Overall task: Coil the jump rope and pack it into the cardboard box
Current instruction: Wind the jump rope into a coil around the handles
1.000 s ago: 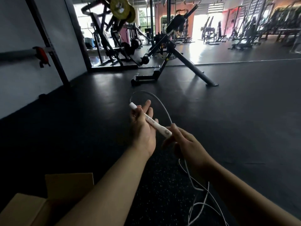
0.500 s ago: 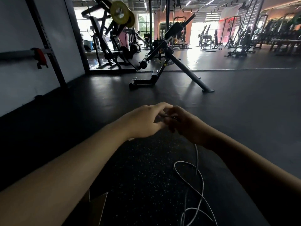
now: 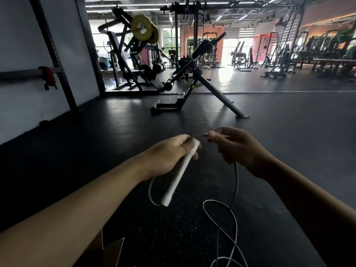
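My left hand (image 3: pixel 169 153) grips the top of a white jump-rope handle (image 3: pixel 180 173), which slants down toward me and is slightly blurred. My right hand (image 3: pixel 235 145) pinches the thin grey rope (image 3: pixel 236 182) just right of the handle's top. A short stretch of rope runs taut between the two hands. From my right hand the rope drops and lies in loose loops on the black floor at the bottom centre. Another loop hangs under my left wrist. A corner of the cardboard box (image 3: pixel 112 251) shows at the bottom edge, below my left forearm.
I am low over a black rubber gym floor (image 3: pixel 134 122). An adjustable bench frame (image 3: pixel 194 89) stands a few metres ahead. A rack upright with a red hook (image 3: pixel 48 77) lines the white wall at left. More machines fill the far background.
My hands were pressed together half a second ago; now they have drawn apart. The handle points down from my left hand instead of lying across my fingers. The view has tilted up, hiding most of the box.
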